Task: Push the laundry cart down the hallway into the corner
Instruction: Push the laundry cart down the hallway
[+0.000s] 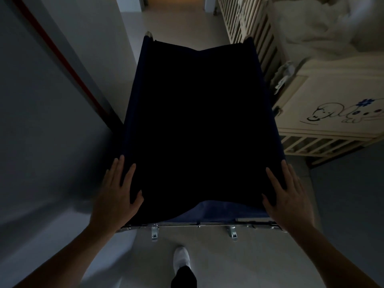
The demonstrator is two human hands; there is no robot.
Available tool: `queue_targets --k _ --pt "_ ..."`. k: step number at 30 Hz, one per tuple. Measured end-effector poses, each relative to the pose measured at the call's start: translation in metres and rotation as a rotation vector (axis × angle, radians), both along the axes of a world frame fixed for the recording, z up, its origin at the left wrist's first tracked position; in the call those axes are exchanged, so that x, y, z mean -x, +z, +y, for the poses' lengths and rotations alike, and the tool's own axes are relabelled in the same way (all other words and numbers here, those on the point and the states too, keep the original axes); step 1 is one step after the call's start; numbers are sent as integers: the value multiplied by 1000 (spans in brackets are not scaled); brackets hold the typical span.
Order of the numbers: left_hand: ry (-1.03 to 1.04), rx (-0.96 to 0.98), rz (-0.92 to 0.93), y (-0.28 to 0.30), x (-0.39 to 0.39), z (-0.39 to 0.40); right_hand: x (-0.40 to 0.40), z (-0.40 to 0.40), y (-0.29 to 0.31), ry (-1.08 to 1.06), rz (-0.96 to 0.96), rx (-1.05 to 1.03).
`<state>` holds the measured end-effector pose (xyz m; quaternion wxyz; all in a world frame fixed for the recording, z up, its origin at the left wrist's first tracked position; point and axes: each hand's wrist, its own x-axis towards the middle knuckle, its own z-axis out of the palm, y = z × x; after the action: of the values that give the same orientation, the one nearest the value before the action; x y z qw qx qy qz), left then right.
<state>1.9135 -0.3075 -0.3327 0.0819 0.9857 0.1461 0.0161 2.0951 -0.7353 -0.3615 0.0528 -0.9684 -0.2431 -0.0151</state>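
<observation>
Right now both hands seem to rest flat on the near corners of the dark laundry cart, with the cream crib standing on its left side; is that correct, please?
Not quite: the cream crib stands on the cart's right side, not its left; a grey wall runs along the left. The head view shows it. The rest holds: the left hand and right hand rest flat on the near corners of the dark laundry cart.

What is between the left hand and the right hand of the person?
In the head view, the dark blue laundry cart lies between the left hand and the right hand, each pressing flat on a near corner.
</observation>
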Motion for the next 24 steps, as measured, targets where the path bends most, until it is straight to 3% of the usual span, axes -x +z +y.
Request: queue_targets --k 24 --pt "14 -47 -121 -25 -168 82 -186 81 -4 57 -36 3"
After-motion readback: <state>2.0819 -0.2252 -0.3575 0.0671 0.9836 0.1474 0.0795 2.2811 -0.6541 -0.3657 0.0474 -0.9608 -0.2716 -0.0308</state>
